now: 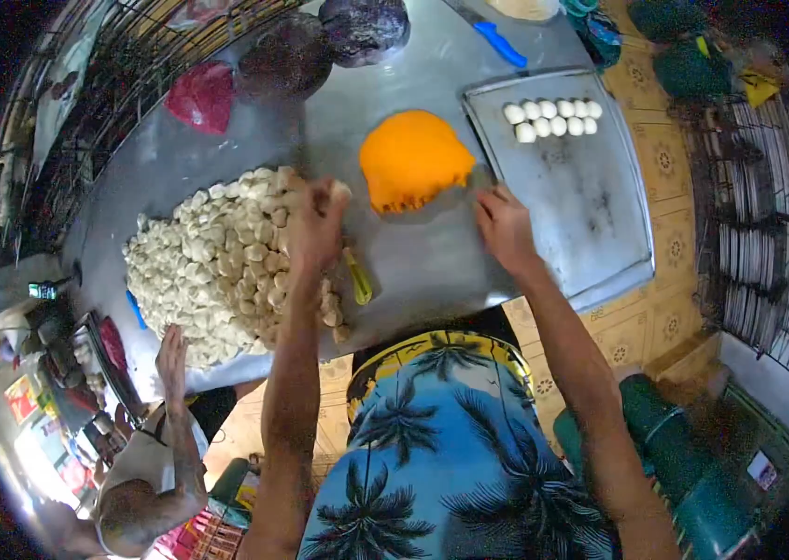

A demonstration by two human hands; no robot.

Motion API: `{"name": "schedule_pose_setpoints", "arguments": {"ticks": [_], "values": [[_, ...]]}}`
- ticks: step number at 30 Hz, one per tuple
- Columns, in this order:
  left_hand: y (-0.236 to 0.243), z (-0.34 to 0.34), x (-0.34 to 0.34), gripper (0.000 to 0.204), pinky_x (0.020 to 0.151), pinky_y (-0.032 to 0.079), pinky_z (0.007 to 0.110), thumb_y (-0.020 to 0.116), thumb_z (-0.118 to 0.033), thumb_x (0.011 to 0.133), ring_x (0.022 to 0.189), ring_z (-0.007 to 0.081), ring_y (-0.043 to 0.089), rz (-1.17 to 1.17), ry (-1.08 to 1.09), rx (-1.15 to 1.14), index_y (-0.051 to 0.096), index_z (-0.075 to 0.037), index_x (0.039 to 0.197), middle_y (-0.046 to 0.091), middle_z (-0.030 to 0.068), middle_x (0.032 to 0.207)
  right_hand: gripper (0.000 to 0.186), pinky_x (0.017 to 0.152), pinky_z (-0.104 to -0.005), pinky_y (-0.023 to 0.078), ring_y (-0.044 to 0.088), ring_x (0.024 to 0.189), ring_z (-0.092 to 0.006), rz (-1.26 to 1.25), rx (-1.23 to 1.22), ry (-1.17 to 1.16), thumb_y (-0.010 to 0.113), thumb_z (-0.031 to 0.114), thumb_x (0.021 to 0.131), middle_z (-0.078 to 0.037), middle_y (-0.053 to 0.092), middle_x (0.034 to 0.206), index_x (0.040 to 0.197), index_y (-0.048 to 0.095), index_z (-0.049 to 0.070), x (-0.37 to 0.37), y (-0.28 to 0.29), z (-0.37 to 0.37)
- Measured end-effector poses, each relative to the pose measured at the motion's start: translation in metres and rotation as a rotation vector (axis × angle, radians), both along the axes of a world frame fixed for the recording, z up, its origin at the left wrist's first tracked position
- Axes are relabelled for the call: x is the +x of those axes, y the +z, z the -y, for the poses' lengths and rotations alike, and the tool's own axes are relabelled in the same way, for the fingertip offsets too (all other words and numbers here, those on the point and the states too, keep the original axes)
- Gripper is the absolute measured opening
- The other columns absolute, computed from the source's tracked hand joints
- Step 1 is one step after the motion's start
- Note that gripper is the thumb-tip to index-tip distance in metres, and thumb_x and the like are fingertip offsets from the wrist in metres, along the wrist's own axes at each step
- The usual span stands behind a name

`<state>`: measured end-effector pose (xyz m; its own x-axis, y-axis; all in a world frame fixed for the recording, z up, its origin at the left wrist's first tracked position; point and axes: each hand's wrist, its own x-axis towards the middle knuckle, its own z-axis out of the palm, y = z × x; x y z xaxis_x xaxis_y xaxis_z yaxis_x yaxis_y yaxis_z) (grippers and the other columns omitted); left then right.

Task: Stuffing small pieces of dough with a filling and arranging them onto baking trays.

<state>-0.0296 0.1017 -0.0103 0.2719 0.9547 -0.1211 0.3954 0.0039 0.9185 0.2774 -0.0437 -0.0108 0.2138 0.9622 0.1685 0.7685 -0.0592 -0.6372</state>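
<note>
We look down on a steel desk [413, 266]. At the upper left of the frame lie a pink bundle [202, 97] and two dark rounded masses [366, 30]; right of top centre is a bright blue tool [500, 45]. A broad heap of pale dough pieces [194, 271] fills the desk's left side, with a co-worker's hand [171, 359] at its lower left edge. Beside the heap, near the centre, lies a yellow-green handle [357, 277]. Green bins [651, 420] stand at lower right, below a wire rack [759, 215].

Just above centre sits a smooth orange mass [413, 159], ragged along its lower edge. The wearer's left hand [317, 229] is over the heap's right side, in front of some of it; a pale bit [341, 190] shows at its fingertips, but blur keeps us from telling whether it is gripped. The right hand [507, 227] is between the orange mass and the tray, fingers curled; we cannot tell if they close on anything.

That flat metal tray [591, 233], at right, holds white balls [558, 124] in two rows near its upper end.

At far left, a small lit screen [42, 290] is too small to read.
</note>
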Motion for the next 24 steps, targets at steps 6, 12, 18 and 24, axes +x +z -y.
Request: {"name": "schedule_pose_setpoints", "arguments": {"ticks": [6,12,18,24], "values": [[-0.018,0.120,0.039,0.031,0.085,0.057,0.032,0.070,-0.010,0.094,0.091,0.0172,0.068,0.423,-0.014,-0.530,0.062,0.001,0.121,0.071,0.0101,0.101,0.015,0.073,-0.0434,0.052,0.064,0.090,-0.0361,0.198,0.022,0.065,0.068,0.007,0.089,-0.016,0.065,0.098,0.102,0.067,-0.002,-0.001,-0.018,-0.033],[-0.015,0.147,0.057,0.030,0.088,0.056,0.032,0.073,-0.017,0.092,0.097,0.0153,0.067,0.234,-0.039,-0.634,0.072,0.001,0.116,0.074,0.0083,0.098,0.012,0.066,-0.0421,0.051,0.063,0.076,-0.0326,0.058,0.048,0.056,0.068,0.010,0.091,-0.013,0.065,0.088,0.095,0.070,-0.001,-0.003,-0.011,-0.042],[-0.023,0.121,0.098,0.037,0.088,0.056,0.031,0.073,-0.021,0.094,0.099,0.0187,0.069,0.528,0.193,-0.852,0.066,0.005,0.120,0.072,0.0117,0.110,0.025,0.071,-0.0399,0.051,0.064,0.080,-0.0325,-1.044,-0.696,-0.113,0.069,0.008,0.088,-0.015,0.065,0.090,0.112,0.073,0.003,-0.015,0.010,-0.014],[-0.018,0.103,0.117,0.050,0.091,0.056,0.032,0.068,-0.030,0.098,0.101,0.0184,0.067,0.611,0.202,-0.832,0.059,0.005,0.133,0.068,0.0115,0.119,0.037,0.083,-0.0443,0.052,0.061,0.098,-0.0398,-0.044,-0.215,0.166,0.060,-0.002,0.084,-0.020,0.061,0.105,0.120,0.069,0.006,-0.046,0.031,0.012]]}}
